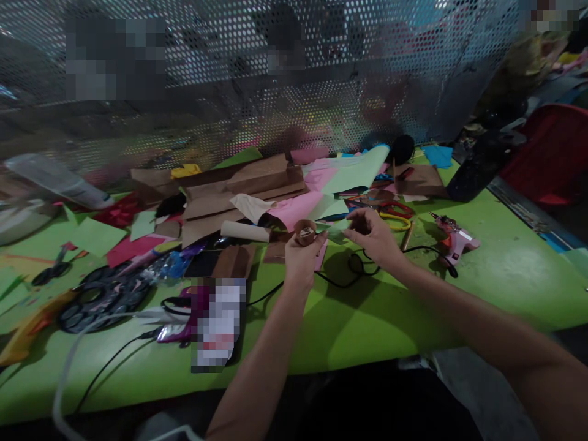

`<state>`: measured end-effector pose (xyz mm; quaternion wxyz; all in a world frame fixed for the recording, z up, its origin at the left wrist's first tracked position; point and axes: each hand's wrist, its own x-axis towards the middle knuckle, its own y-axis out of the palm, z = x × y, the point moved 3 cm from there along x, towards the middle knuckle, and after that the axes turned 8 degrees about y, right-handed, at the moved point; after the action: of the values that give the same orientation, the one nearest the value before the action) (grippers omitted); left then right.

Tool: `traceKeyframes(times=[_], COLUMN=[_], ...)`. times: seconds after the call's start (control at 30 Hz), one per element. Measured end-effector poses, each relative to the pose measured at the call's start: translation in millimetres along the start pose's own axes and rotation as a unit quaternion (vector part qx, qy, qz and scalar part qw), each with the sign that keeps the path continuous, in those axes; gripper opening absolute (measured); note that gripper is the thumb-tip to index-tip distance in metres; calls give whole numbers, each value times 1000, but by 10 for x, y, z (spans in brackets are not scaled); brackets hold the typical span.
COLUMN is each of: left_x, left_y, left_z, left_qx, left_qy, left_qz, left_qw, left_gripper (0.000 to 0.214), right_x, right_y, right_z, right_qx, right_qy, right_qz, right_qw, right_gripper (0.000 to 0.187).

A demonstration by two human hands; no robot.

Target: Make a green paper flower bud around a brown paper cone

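My left hand is closed around a small brown cup-shaped roll, its round mouth turned up and something pale inside it. A light green paper piece stretches from beside the roll to my right hand, whose thumb and fingertips pinch its right end. Whether the green piece is fixed to the roll cannot be made out. Both hands are above the green table, near its middle. Right of my right hand lies a pink glue gun, with a black cord running under the hands.
Brown paper sheets and pink and green papers pile up behind the hands. Scissors with yellow handles lie to the right. A black paint palette, cables and a blurred-out flat object are on the left. A perforated metal screen stands behind.
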<state>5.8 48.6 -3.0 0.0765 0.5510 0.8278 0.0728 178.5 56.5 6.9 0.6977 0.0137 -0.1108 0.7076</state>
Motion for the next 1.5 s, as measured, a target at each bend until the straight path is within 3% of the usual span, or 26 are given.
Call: traceKeyframes(times=[0.13, 0.2, 0.3, 0.4, 0.73, 1.03, 1.17, 1.5], left_x=[33, 43, 41, 17, -53, -41, -21, 0], left_y=[-22, -38, -61, -60, -1, 39, 45, 27], left_z=[-8, -15, -29, -50, -71, -19, 31, 88], left_qx=[-18, -15, 0, 13, -17, -45, -49, -12], left_qy=[46, 61, 80, 90, 52, 53, 65, 78], left_qz=[-12, -20, -39, -49, -25, 14, 34, 71], left_qw=[999, 998, 996, 995, 998, 997, 996, 994], left_gripper=[35, 34, 31, 29, 38, 42, 40, 41], right_x=[-158, -242, -315, -308, -218, -174, -147, -133], right_y=[-16, 54, 185, 237, 178, 139, 92, 71], right_z=[202, 236, 188, 113, 50, 51, 105, 102], right_qx=[-118, -148, -177, -198, -244, -241, -291, -255], right_qy=[-130, -171, -201, -221, -231, -225, -240, -209], right_qz=[-64, -33, 29, 25, -16, -43, -59, -46], right_qw=[982, 973, 963, 955, 942, 943, 924, 943], right_gripper=[16, 4, 13, 21, 44, 27, 17, 23])
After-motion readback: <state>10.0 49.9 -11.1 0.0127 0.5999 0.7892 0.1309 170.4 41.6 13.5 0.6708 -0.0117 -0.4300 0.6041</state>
